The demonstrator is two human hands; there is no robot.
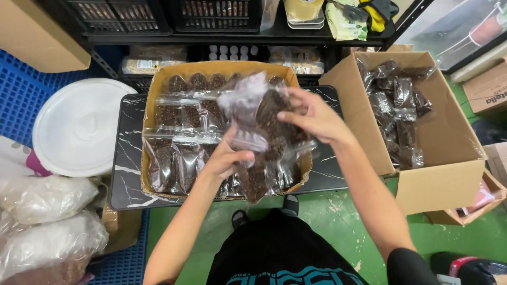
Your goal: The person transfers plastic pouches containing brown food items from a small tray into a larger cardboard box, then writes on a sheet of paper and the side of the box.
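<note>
Both hands hold one clear plastic bag (264,142) of dark brown pieces, lifted above a shallow cardboard tray (149,105) that sits on a black marble-look counter (127,158). The left hand (227,158) grips the bag's lower middle, fingers (244,156) closed round the plastic w/ the thumb on top; the right hand (314,116) pinches the bag's upper right edge, fingers closed on it too. The bag hangs tilted, its crumpled empty top (244,97) pointing up-left and its filled bottom reaching past the tray's near edge. The tray is packed w/ more filled bags (174,158) of the same sort, lying in overlapping rows (their contents can't be told exactly, just small dark lumps). To the right of the counter, on the green floor (338,221), stands an open cardboard box (443,137) w/ a pile of like bags (396,111) against its far-left side. Left of the counter lies a round white lid (79,126) on blue crates (21,95), and nearer the person two big clear sacks (47,221) of pale stuff. Behind the tray a black shelf (237,38) carries crates and packets. The person's black shirt (280,253) and dark shoes (289,203) show at the bottom, between the arms.
</note>
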